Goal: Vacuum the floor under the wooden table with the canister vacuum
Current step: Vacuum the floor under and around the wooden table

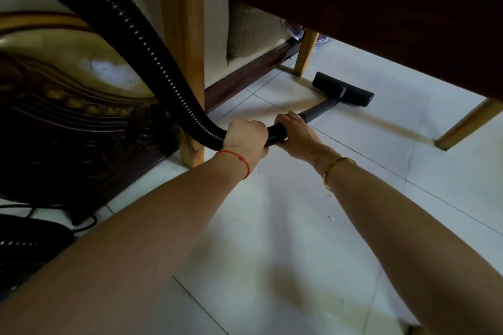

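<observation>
A ribbed black vacuum hose (pixel 130 32) curves down from the upper left to a grey wand (pixel 319 110). The wand ends in a flat black floor head (pixel 343 89), which lies on the pale tiled floor (pixel 272 226) beneath the wooden table (pixel 353 3). My left hand (pixel 246 139) is closed around the hose end. Just ahead of it, my right hand (pixel 295 130) grips the joint of hose and wand. A dark shape at the lower left may be the canister (pixel 24 242); most of it is hidden by my left arm.
Light wooden table legs stand at the left (pixel 190 76), far middle (pixel 307 53) and right (pixel 468 125). A dark carved sofa (pixel 68 117) sits at the left. A dark skirting board (pixel 245 79) runs along the wall. A black cable (pixel 84 224) lies on the floor.
</observation>
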Available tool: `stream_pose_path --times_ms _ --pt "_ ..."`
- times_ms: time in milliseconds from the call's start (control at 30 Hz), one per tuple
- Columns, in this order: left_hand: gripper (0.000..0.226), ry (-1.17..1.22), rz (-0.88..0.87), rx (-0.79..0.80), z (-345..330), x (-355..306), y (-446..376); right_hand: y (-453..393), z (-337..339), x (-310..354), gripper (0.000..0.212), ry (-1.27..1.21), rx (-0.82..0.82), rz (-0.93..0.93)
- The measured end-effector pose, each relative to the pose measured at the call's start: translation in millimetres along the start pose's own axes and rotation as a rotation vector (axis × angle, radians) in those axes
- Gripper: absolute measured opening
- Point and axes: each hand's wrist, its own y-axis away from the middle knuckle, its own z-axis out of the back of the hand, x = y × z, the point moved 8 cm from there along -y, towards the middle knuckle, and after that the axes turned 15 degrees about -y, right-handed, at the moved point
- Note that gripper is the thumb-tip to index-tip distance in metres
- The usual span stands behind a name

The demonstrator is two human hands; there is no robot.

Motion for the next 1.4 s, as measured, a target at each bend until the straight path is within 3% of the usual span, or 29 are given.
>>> stream_pose_path --times_ms 400,800,1133,1400 --pt "0.032 -0.102 -0.098 -0.012 11 51 84 49 -26 78 0.020 -0.123 -0.097 0.105" --pt "0.036 -0.150 -0.148 -0.090 36 89 149 87 -31 142 0.017 -0.250 -0.314 0.095" --pt "0.032 -0.140 -0.163 -0.148 54 32 93 88 5 69 0.019 -0.249 -0.465 -0.057" --pt "0.030 -0.073 -0.179 -0.133 69 -46 29 81 49 -24 0.031 -0.127 -0.288 -0.124"
